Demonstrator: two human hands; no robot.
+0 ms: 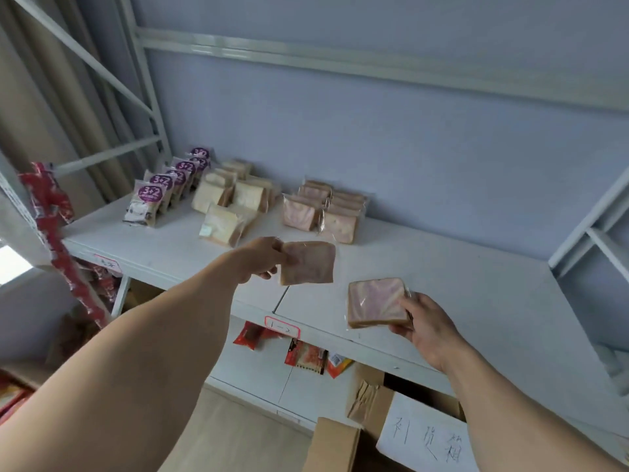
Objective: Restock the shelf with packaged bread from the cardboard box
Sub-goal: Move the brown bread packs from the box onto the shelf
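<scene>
My left hand [262, 258] holds a clear-wrapped pinkish bread packet [308, 263] upright above the white shelf [442, 277], just in front of the pink bread group [323, 212] standing further back. My right hand [425, 327] grips a second pink-swirled bread packet [376, 303] over the shelf's front edge. Pale bread packets [226, 206] stand to the left of the pink ones. The open cardboard box [384, 420] sits on the floor at the bottom, below my right arm, with a white handwritten sheet on its flap.
Purple-labelled "3+2" packets [160, 192] line the shelf's far left. Red snack strips [54, 229] hang on the left upright. Red and orange packets [306, 357] lie on the lower shelf. Grey shelf uprights [592, 229] and braces frame both sides.
</scene>
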